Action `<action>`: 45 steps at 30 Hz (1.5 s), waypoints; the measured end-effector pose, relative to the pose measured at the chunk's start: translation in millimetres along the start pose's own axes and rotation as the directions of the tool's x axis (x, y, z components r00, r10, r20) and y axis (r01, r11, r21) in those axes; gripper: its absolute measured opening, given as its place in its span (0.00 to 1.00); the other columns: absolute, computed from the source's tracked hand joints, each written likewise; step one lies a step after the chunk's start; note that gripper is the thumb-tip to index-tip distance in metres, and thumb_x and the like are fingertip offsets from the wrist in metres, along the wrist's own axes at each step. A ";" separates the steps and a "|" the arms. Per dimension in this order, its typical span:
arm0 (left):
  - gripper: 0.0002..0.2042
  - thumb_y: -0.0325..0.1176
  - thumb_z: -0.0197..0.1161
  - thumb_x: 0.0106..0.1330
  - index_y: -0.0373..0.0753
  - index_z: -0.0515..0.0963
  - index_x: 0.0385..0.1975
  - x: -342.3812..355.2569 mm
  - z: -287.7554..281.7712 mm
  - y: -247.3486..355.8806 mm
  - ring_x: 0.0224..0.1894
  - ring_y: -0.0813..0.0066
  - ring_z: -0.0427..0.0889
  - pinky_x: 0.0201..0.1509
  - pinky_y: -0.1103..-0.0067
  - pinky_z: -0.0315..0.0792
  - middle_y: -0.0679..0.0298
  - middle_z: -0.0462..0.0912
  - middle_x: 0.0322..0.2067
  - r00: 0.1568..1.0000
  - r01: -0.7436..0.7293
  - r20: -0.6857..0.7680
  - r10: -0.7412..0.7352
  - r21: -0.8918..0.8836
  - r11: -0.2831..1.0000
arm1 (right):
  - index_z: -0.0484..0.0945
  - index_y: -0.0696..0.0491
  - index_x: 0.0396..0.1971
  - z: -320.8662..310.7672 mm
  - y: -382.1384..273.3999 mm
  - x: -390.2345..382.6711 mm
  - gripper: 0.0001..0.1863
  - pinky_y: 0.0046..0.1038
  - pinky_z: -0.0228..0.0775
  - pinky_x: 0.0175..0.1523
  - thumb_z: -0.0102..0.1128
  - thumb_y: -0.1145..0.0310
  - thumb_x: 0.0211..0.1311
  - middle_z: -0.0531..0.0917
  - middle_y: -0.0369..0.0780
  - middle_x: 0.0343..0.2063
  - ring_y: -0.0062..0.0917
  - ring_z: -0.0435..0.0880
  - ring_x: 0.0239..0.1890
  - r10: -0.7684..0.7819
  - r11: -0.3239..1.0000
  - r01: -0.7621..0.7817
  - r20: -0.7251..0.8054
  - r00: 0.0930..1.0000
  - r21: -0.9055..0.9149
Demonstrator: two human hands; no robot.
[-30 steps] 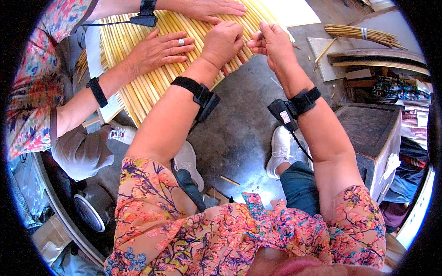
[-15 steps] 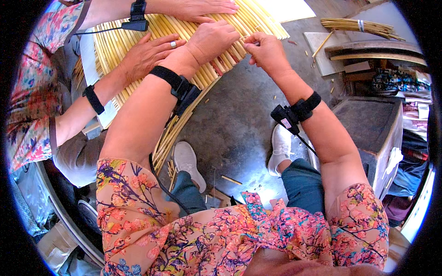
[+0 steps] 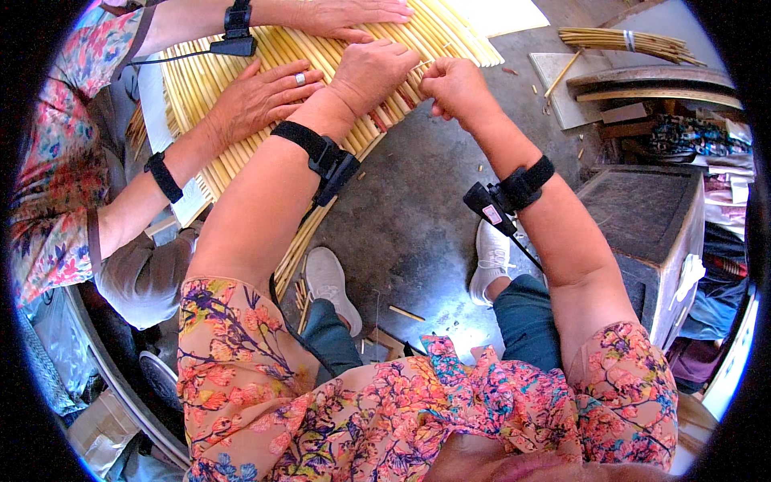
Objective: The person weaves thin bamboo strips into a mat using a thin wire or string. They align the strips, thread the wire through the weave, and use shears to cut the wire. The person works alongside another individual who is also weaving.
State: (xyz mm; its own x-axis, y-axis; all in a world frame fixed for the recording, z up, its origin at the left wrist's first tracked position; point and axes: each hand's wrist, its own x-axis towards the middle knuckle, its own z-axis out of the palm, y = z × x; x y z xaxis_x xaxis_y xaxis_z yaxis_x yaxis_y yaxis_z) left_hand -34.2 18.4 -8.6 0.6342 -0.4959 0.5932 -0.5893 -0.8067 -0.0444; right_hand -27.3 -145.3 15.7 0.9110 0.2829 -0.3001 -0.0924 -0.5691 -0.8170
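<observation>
Wearing a top with orange flowers, the person stretches both bare arms forward over blue-green trousers and white shoes. A black strap with a box sits near the right wrist, and a strap like it is near the left one. On the grey floor, a short yellow stick lies between the shoes.

Farther out, the left hand rests on a row of yellow sticks, back side up. Its fingers bend down out of sight — I cannot tell if they are open or closed. The right hand is just beside the row's edge, near the left hand. Its fingers are curled closed, but anything pinched there is too small to tell. The sticks lie side by side, and some have red bits by the edge.

Past the left arm, a co-worker's two hands lie flat on the sticks — one hand wears a ring, and the other is higher up. Far off to the right is a tied bundle of thin sticks.
</observation>
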 end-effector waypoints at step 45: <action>0.08 0.41 0.58 0.53 0.45 0.78 0.26 11.7 5.2 -1.4 0.30 0.58 0.80 0.34 0.66 0.73 0.57 0.80 0.23 0.833 0.504 0.305 -0.461 -0.077 0.860 | 0.79 0.54 0.24 15.7 11.4 15.2 0.07 0.40 0.71 0.42 0.52 0.70 0.47 0.81 0.50 0.27 0.44 0.80 0.34 -0.276 0.861 0.169 -0.162 0.947 -0.479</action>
State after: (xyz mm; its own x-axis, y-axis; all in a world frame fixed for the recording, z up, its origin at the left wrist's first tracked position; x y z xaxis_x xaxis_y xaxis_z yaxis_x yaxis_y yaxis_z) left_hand -23.4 12.1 -5.7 0.9529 -0.1393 0.2693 -0.2255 -0.9194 0.3224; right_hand -20.7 -135.3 -5.9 0.9538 0.2999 0.0208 0.2668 -0.8126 -0.5182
